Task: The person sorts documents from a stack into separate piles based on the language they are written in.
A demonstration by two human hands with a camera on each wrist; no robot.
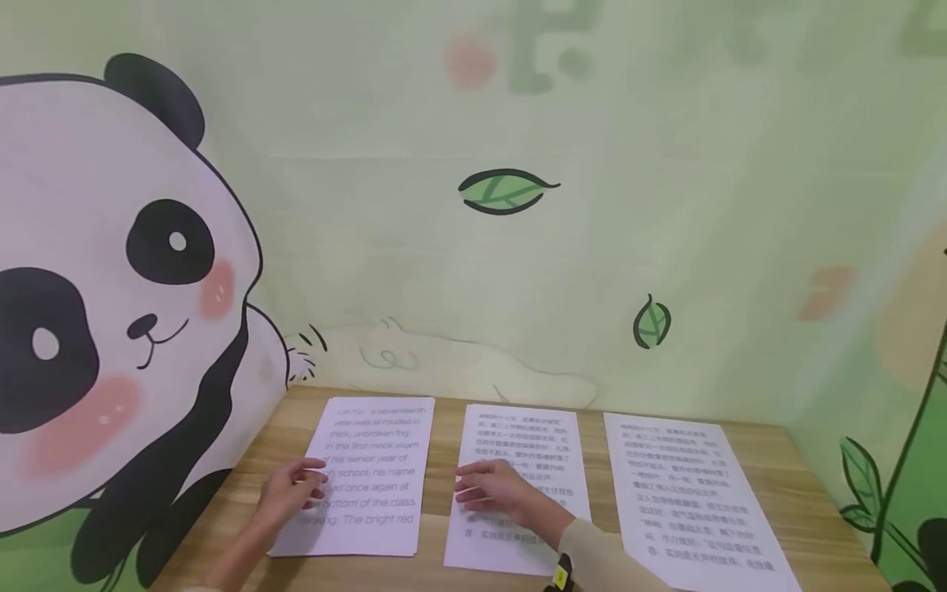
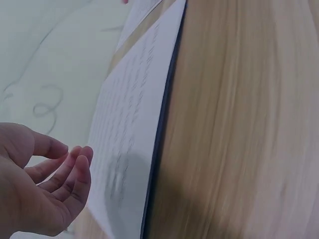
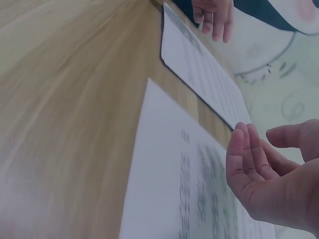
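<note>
My left hand (image 1: 291,487) hovers over the left edge of a stack of paper printed in large English text (image 1: 370,477). Its fingers are loosely bent and hold nothing; in the left wrist view the left hand (image 2: 47,179) shows a gap by the thumb. My right hand (image 1: 496,492) is above the middle sheet with Chinese text (image 1: 528,436), fingers relaxed and nothing in them. The right wrist view shows the right hand (image 3: 274,174) with thumb apart from the fingers, over the printed sheet (image 3: 159,149). Part of each paper's text is hidden behind the hands.
Another sheet with Chinese text (image 1: 688,493) lies at the right of the wooden table (image 1: 806,493). A dark edge (image 2: 158,134) runs under the English stack. Behind the table stands a green backdrop (image 1: 370,247) with a printed panda (image 1: 111,247) and leaves.
</note>
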